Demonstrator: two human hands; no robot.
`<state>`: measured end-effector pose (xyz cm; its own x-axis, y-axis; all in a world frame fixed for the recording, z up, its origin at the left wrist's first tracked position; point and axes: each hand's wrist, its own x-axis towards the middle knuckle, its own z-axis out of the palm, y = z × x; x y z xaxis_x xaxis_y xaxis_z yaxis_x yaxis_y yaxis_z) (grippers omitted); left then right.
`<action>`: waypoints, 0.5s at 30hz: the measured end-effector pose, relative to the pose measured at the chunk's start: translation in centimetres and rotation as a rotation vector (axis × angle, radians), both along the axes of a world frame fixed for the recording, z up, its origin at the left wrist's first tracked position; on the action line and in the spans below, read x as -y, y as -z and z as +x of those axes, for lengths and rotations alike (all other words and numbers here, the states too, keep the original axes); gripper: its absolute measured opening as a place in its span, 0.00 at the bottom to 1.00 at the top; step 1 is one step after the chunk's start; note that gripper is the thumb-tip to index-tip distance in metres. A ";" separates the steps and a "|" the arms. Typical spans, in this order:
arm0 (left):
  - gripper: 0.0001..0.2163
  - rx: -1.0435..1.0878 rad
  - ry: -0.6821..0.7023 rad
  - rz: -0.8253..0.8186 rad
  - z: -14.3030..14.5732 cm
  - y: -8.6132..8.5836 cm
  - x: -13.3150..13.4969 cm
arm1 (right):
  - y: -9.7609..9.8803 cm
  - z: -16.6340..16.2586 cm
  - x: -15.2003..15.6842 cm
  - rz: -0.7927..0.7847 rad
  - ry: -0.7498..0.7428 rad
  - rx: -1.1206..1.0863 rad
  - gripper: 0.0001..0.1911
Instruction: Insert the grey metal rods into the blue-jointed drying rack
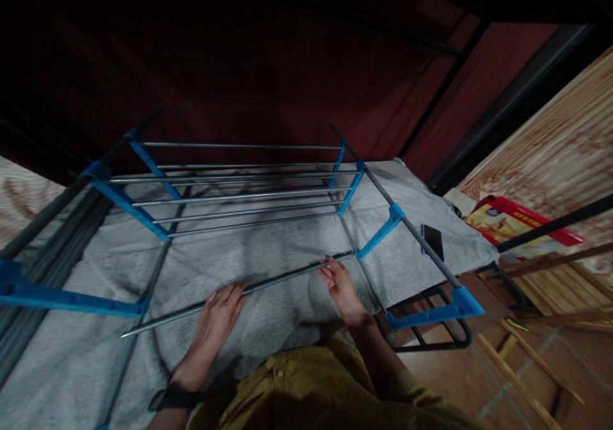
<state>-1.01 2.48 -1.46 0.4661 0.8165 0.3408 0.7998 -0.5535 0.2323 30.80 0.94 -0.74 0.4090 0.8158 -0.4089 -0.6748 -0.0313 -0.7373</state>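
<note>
Fingers (329, 269) of the right hand (339, 284) pinch a thin grey rod (282, 279) near its far end. Fingers (235, 289) of the left hand (216, 318) curl over the same rod lower down, in a loose hold and not a tight fist. So both hands grip the one rod. It lies slanted just above the grey blanket (268, 245) on the bed. Its near end pokes out to the left, and its far end is close to a blue bracket (380, 232).

That bracket is part of a rack (127, 201) made of grey bars and blue side pieces. The rack lies across the blanket, with several bars already in place at the back. The front part looks open, with no bar there.

The step in hand looks like fitting this loose rod into the rack. The next move would call for care — the far tip has to line up with the hole in the blue bracket, and the rod has to go in straight, or it may slip past.

A dark phone (432, 241) lies near the blanket's right edge. A red box (512, 219) and wood strips (522, 360) sit past the bed.
</note>
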 end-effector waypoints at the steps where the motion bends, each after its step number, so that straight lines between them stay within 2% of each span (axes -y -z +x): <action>1: 0.17 0.013 -0.009 0.002 -0.1 0.2 0.0 | 0.0 0.0 0.0 -0.001 0.002 -0.002 0.21; 15: 0.16 -0.008 0.003 -0.012 -0.5 -0.2 0.0 | -0.2 0.1 0.1 0.015 0.015 0.028 0.18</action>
